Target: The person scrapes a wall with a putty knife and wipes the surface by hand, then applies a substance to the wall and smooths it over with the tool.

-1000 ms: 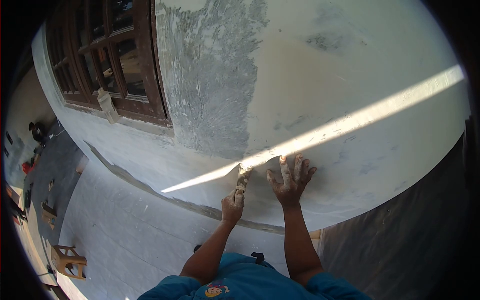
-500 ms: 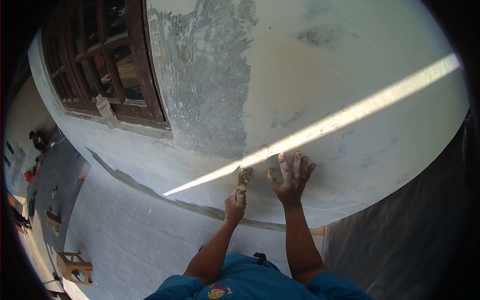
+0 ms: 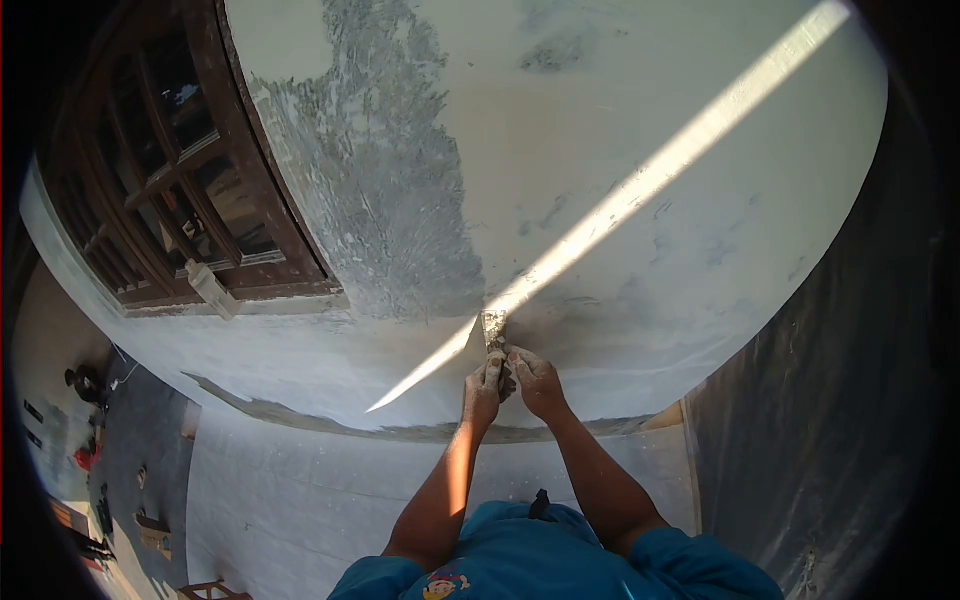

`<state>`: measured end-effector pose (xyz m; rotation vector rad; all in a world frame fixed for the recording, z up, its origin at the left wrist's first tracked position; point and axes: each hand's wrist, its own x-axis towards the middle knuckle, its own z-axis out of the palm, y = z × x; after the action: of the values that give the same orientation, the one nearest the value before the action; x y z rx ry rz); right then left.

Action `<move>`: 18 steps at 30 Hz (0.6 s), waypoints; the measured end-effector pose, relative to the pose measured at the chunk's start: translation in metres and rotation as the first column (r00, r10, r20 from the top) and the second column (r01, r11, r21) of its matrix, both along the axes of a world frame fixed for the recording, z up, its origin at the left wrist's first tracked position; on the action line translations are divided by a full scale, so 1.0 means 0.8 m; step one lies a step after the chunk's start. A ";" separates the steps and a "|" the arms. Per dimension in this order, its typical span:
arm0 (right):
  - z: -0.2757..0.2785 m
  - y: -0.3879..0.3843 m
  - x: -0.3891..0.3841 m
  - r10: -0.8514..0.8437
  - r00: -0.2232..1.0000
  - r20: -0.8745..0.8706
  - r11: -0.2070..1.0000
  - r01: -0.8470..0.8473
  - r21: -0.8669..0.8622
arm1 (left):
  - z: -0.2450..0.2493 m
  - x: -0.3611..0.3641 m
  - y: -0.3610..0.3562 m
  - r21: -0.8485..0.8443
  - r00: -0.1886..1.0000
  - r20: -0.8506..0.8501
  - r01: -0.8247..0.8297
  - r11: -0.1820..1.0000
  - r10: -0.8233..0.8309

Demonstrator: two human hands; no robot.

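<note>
My left hand (image 3: 481, 395) is closed round the handle of a putty knife (image 3: 494, 328), whose blade points up at the wall. The blade is smeared with pale filler. My right hand (image 3: 538, 386) has come in from the right, its fingers closed at the handle beside my left hand. Both hands are coated with whitish dust. In front of them stands the wall (image 3: 590, 150), mostly pale and smooth, with a rough grey patch (image 3: 385, 190) left of centre. A slanting strip of sunlight crosses it near the blade.
At left is a brown wooden window (image 3: 185, 170) with a clear plastic bottle (image 3: 210, 290) on its sill. A pale sheet (image 3: 320, 480) covers the ground below the wall. Dark sheeting (image 3: 800, 430) hangs at right. A stool (image 3: 212, 590) stands at lower left.
My right hand has left the wall, where its fingers were spread, and moved left to the putty knife in my left hand. The camera view has shifted and tilted.
</note>
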<state>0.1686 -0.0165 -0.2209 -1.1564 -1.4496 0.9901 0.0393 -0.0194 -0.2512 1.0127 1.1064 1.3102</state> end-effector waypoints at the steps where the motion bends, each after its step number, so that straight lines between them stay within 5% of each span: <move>1: -0.008 0.001 -0.007 -0.010 1.000 -0.010 1.000 0.010 -0.005 | -0.007 -0.007 0.003 -0.005 1.000 -0.010 0.010 1.000 -0.010; 3: -0.026 0.002 -0.021 0.069 0.988 -0.137 0.998 -0.067 0.019 | -0.026 -0.025 0.011 -0.171 0.991 0.096 0.110 0.979 -0.094; 4: -0.031 0.001 -0.029 0.057 0.987 -0.149 0.998 -0.056 0.013 | 0.006 -0.021 -0.003 -0.270 0.984 0.177 0.058 0.961 -0.010; 7: -0.036 -0.011 -0.044 -0.072 0.983 -0.167 0.997 0.072 -0.009 | 0.023 -0.042 0.003 -0.392 0.997 -0.008 0.070 0.917 -0.079; 8: -0.033 -0.014 -0.047 -0.104 0.979 -0.177 0.994 0.106 0.003 | 0.024 -0.063 0.021 -0.105 0.689 -0.722 -0.006 0.994 -0.072; 9: -0.034 -0.020 -0.050 -0.137 0.973 -0.186 0.990 0.142 0.012 | 0.061 -0.073 0.013 0.283 0.460 -0.857 0.040 0.958 0.234; 10: -0.041 -0.023 -0.056 -0.166 0.957 -0.240 0.986 0.160 -0.042 | 0.075 -0.098 0.023 0.613 0.333 -0.780 0.239 0.753 0.530; 11: -0.051 -0.023 -0.059 -0.180 0.954 -0.241 0.984 0.172 -0.053 | 0.102 -0.122 0.036 0.736 0.238 -0.634 0.477 0.480 0.735; 12: -0.063 -0.022 -0.062 -0.191 0.947 -0.258 0.982 0.185 -0.048 | 0.124 -0.146 0.051 0.682 0.178 -0.545 0.663 0.310 0.819; 13: -0.069 -0.020 -0.065 -0.202 0.939 -0.277 0.979 0.200 -0.036 | 0.142 -0.164 0.072 0.566 0.115 -0.527 0.787 0.247 0.842; 14: -0.061 -0.022 -0.069 -0.219 0.933 -0.284 0.975 0.217 -0.041 | 0.163 -0.181 0.092 0.378 -0.146 -0.347 0.882 0.280 0.926; 18: -0.032 -0.022 -0.091 -0.270 0.879 -0.394 0.962 0.259 -0.082 | 0.200 -0.199 0.134 0.198 -0.155 -0.196 0.961 0.194 0.968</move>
<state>0.0959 -0.0342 -0.2468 -1.0603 -0.9244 0.9852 -0.1198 0.0878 -0.0910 4.2548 0.6958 0.2914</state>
